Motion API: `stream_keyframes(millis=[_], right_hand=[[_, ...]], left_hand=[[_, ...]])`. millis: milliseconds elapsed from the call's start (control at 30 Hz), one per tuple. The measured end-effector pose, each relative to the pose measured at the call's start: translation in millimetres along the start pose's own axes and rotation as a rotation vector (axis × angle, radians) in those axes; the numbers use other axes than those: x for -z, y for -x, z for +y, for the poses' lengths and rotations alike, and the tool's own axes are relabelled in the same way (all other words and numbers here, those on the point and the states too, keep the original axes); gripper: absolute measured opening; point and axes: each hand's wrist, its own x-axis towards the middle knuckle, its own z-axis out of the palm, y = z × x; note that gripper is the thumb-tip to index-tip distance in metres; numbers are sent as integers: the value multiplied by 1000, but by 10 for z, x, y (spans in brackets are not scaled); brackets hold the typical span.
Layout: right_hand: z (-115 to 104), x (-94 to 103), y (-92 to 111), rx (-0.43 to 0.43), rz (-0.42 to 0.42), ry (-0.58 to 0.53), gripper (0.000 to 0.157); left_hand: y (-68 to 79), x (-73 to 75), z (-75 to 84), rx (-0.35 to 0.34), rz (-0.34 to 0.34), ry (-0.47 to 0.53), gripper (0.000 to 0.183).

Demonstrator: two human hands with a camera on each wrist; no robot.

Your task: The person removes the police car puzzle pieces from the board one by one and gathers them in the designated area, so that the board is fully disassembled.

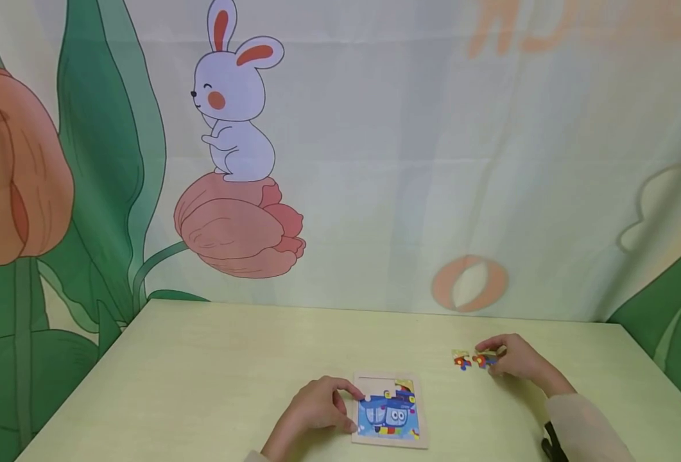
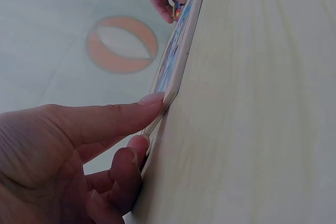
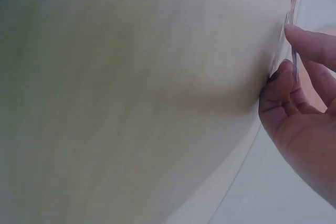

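One loose piece [image 1: 461, 360] beside my right hand [image 1: 518, 359], pinching a second piece [image 1: 481, 360], could skid if brushed; my left hand [image 1: 319, 404] grips the frame [image 1: 423, 414].

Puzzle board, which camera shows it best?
The head view: it looks down on the puzzle board, showing its printed face and bare gap. The left wrist view catches it nearly edge-on, the left hand touching it. In the right wrist view I can't make it out.
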Motion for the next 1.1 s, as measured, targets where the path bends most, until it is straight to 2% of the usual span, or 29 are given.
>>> stream_keyframes(millis=[400, 700, 1100], right_hand=[[-7, 8, -23, 50, -48, 18, 38], [-34, -8, -13, 13, -35, 37, 36], [-37, -3, -16, 13, -29, 55, 36]], left_hand=[[5, 2, -8, 6, 4, -3, 35], [-6, 3, -18, 34, -2, 6, 34], [-15, -6, -16, 12, -2, 8, 36]])
